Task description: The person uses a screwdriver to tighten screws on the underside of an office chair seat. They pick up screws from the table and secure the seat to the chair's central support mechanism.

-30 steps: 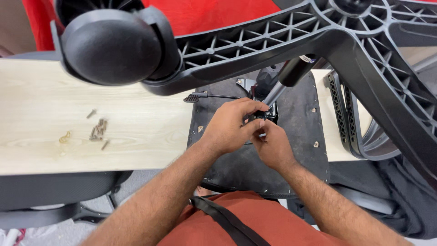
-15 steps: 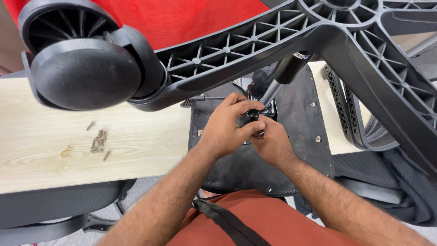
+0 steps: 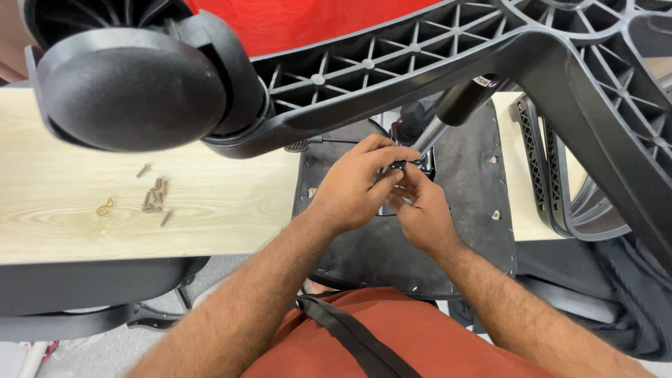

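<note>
Both hands are seen pressed together over the middle of an upturned chair seat: the left hand [image 3: 357,183] is curled, its fingers closed around a small dark fitting [image 3: 400,166], while the right hand [image 3: 420,213] is cupped just beneath it, fingertips touching the same fitting; whether the right hand actually grips it cannot be told. The black star-shaped chair base [image 3: 448,63] is spread across the top of the view, and a large black caster [image 3: 133,87] is carried at the end of its left spoke. The dark seat underside [image 3: 462,231] is laid on a pale wooden surface [image 3: 70,231]. A metal gas-lift column [image 3: 437,129] is seen rising obliquely from the seat's middle, just beside the fitting. Black armrest parts [image 3: 542,175] are lying at the right. Well apart, at the left, a small heap of screws [image 3: 155,196] and a yellow rubber band [image 3: 105,207] are lying on the surface.
</note>
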